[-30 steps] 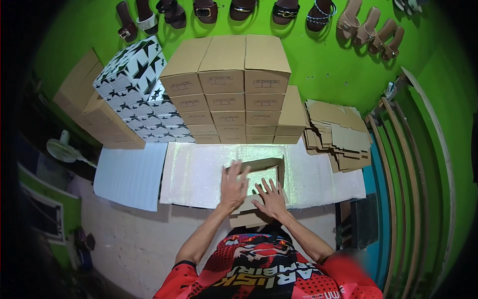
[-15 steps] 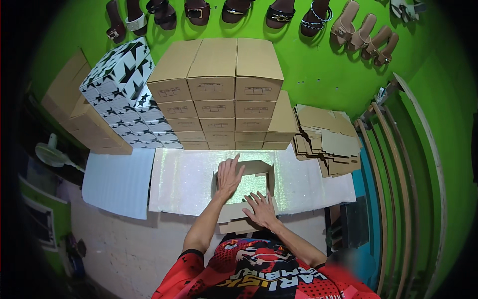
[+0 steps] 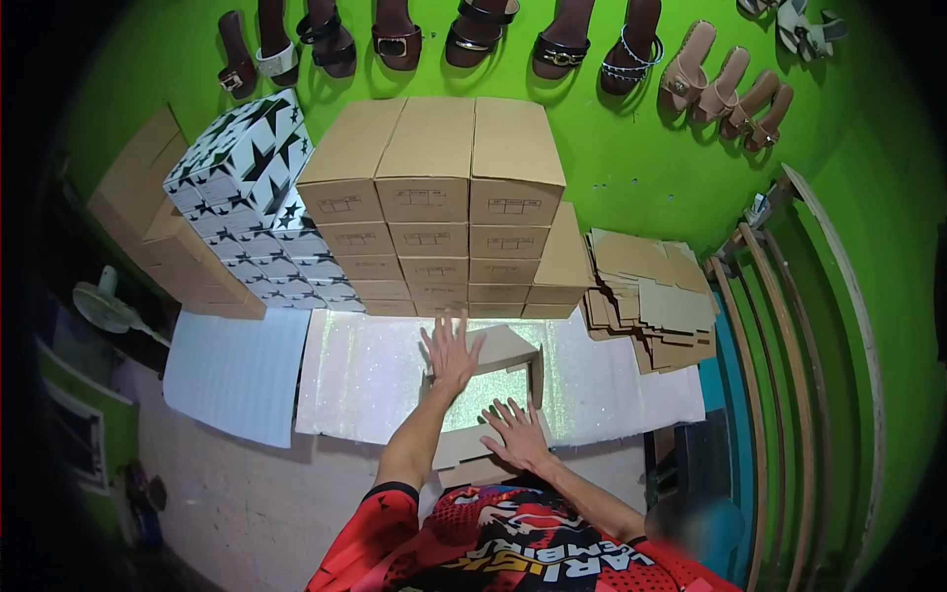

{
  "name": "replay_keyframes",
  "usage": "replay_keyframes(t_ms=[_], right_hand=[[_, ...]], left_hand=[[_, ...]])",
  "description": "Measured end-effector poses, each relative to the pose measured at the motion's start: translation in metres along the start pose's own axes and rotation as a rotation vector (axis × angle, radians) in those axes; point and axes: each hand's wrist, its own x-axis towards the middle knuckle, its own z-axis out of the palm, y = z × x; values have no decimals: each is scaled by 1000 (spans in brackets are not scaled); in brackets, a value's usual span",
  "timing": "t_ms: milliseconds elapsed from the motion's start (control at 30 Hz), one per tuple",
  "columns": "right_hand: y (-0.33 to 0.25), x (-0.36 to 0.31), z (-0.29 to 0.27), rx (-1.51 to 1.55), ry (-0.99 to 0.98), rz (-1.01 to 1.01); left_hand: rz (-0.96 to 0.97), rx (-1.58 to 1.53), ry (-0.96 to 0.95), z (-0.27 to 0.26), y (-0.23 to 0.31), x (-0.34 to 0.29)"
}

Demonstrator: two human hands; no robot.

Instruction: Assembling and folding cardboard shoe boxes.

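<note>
A brown cardboard box blank stands partly folded on the glittery white table cover. Its walls form a frame, and the shiny cover shows through the middle. My left hand rests at the far left corner of the cardboard, open with the fingers spread, and it hides that corner. At the near side, my right hand lies flat on the cardboard flap, also open with fingers apart. Neither hand grips anything.
Behind the work spot rise stacked brown boxes, with star-patterned boxes to their left. Flattened cardboard sheets pile up at the right. Wooden rails lean beside them. Sandals hang on the green wall.
My left hand's fingers have spread and reach across the far left corner of the cardboard. The right hand stays on the near flap. The whole view has shifted, with everything lower in it.
</note>
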Motion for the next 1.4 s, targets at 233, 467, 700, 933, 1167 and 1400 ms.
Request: replay_keyframes(t_ms=[233,467,700,933,1167,1400], right_hand=[[0,10,-2,41,-34,49],[2,18,-6,29,-146,39],[4,66,-20,234,136,144],[29,86,-24,-119,-98,235],[42,7,-12,-37,128,242],[-7,-27,-42,36,23,105]], left_hand=[[243,-36,-79,28,-3,-11],[111,-157,-299,22,8,-16],[82,-408,9,-27,14,-42],[-84,6,-257,-51,-31,-105],[-196,-131,-232,-24,-50,-103],[-219,-253,-233,-16,-43,-83]])
